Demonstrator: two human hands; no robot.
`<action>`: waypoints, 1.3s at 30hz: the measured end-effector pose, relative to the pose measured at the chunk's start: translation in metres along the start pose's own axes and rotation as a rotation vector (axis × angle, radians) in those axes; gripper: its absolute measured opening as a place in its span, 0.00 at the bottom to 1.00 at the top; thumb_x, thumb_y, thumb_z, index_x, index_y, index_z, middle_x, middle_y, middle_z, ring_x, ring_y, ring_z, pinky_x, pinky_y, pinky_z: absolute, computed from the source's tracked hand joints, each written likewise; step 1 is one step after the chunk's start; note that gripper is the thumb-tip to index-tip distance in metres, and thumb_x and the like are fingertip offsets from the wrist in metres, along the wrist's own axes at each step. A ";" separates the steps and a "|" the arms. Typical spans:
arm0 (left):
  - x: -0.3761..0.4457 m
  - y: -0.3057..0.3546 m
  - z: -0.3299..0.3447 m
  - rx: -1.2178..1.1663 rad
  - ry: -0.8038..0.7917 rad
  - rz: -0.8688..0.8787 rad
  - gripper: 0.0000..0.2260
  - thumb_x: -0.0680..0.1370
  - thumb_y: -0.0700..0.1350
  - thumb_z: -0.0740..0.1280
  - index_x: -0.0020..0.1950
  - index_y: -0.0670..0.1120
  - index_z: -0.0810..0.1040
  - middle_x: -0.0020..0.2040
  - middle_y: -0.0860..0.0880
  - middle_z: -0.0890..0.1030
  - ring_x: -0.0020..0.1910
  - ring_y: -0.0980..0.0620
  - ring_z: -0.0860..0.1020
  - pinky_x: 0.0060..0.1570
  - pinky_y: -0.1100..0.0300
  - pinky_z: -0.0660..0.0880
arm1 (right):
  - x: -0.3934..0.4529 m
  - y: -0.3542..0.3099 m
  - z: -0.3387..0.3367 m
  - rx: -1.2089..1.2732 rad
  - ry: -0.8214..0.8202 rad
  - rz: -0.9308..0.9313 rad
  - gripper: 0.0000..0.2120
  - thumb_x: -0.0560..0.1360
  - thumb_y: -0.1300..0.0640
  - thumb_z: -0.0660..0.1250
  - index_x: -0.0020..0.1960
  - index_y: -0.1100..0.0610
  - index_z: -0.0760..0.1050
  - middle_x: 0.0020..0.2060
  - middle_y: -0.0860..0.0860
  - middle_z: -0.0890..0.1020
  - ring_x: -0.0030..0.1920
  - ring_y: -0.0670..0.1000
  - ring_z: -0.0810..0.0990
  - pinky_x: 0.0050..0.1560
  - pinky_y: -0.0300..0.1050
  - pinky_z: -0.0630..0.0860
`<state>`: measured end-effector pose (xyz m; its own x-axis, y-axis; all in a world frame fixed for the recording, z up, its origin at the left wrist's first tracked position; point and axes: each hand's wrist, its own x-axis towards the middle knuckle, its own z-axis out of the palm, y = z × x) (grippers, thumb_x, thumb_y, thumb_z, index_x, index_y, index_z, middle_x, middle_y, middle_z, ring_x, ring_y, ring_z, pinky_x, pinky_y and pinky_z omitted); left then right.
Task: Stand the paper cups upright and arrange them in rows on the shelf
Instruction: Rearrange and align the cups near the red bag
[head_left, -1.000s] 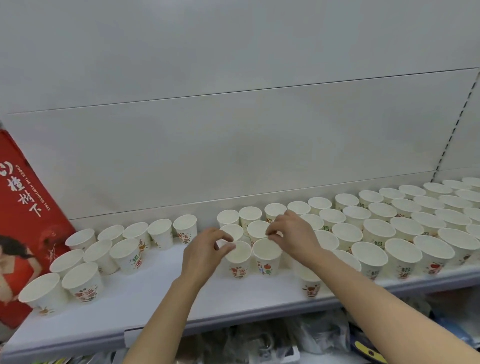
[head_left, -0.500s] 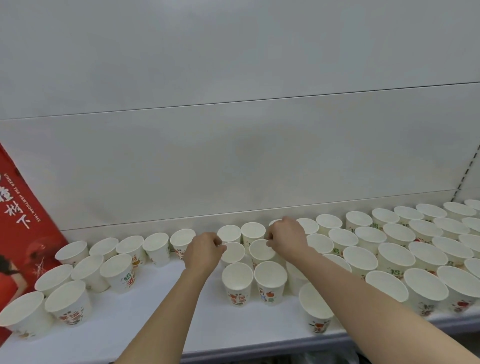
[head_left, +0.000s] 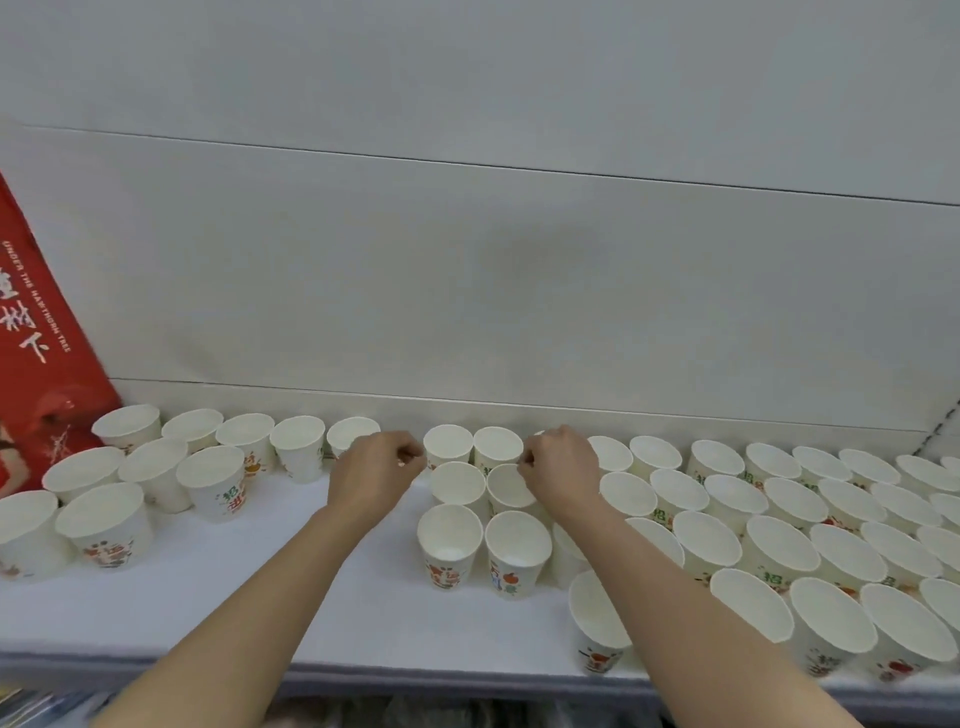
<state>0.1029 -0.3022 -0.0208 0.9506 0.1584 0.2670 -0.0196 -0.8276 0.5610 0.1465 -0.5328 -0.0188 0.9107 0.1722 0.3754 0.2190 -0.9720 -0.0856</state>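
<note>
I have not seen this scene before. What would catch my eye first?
White paper cups stand upright in crowded rows over the right half of the shelf, with a looser group on the left. Two bare hands, left and right, reach in at the middle, near the back row. A red poster leans at far left.

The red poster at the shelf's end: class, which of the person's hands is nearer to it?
Left. The left hand hovers over the bare gap between the two cup groups, on the side toward the red poster. The right hand is farther away, over the cups.
</note>
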 end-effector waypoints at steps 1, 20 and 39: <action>0.000 -0.009 -0.011 0.039 0.038 -0.003 0.03 0.76 0.48 0.69 0.46 0.55 0.82 0.43 0.59 0.82 0.44 0.56 0.79 0.39 0.60 0.73 | 0.002 -0.003 -0.002 0.023 0.059 -0.007 0.04 0.70 0.59 0.67 0.40 0.56 0.81 0.37 0.51 0.81 0.44 0.55 0.75 0.37 0.43 0.62; 0.049 -0.124 -0.079 0.518 -0.142 0.039 0.13 0.75 0.37 0.62 0.53 0.52 0.81 0.52 0.48 0.80 0.55 0.47 0.74 0.43 0.57 0.68 | 0.037 -0.189 0.048 0.147 -0.085 -0.249 0.11 0.70 0.58 0.70 0.52 0.54 0.80 0.47 0.50 0.79 0.52 0.55 0.72 0.42 0.46 0.69; -0.065 -0.072 -0.109 -0.060 0.049 0.230 0.04 0.73 0.49 0.72 0.39 0.59 0.82 0.38 0.61 0.80 0.45 0.56 0.74 0.40 0.59 0.71 | -0.091 -0.153 -0.049 0.577 0.170 -0.070 0.01 0.68 0.55 0.74 0.39 0.50 0.83 0.36 0.44 0.79 0.43 0.48 0.71 0.40 0.44 0.69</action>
<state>0.0092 -0.1940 0.0064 0.9029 -0.0034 0.4297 -0.2535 -0.8117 0.5261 0.0133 -0.4079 0.0057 0.8290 0.1588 0.5362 0.4746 -0.7071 -0.5242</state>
